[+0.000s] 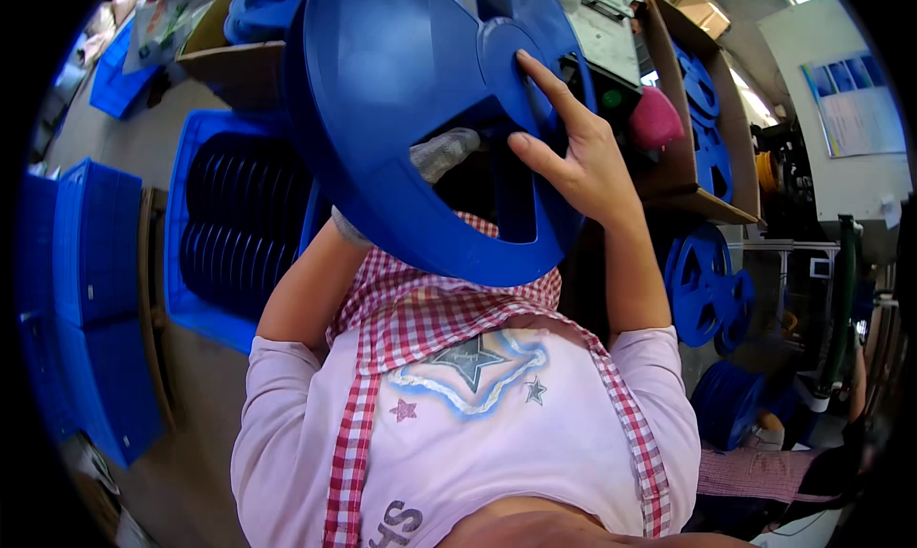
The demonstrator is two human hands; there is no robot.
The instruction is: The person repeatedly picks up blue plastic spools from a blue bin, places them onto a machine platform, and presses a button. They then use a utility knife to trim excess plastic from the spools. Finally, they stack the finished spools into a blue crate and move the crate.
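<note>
A large blue plastic reel (373, 80), with wide window-like cut-outs around its hub, is held tilted in front of my chest. My left hand (446, 154), in a grey glove, grips it from behind the near flange; only its fingers show through a cut-out. My bare right hand (583, 161) holds the reel on its right side, index finger stretched along the hub and thumb apart beside a cut-out. The remaining right fingers are mostly hidden.
Left, a blue crate (181, 295) holds rows of dark discs beside stacked blue bins (95, 252). Cardboard boxes (224, 70) with blue parts stand at the back; another carton (731, 199) and blue reels (702, 285) are right. A co-worker's sleeve (755, 476) shows lower right.
</note>
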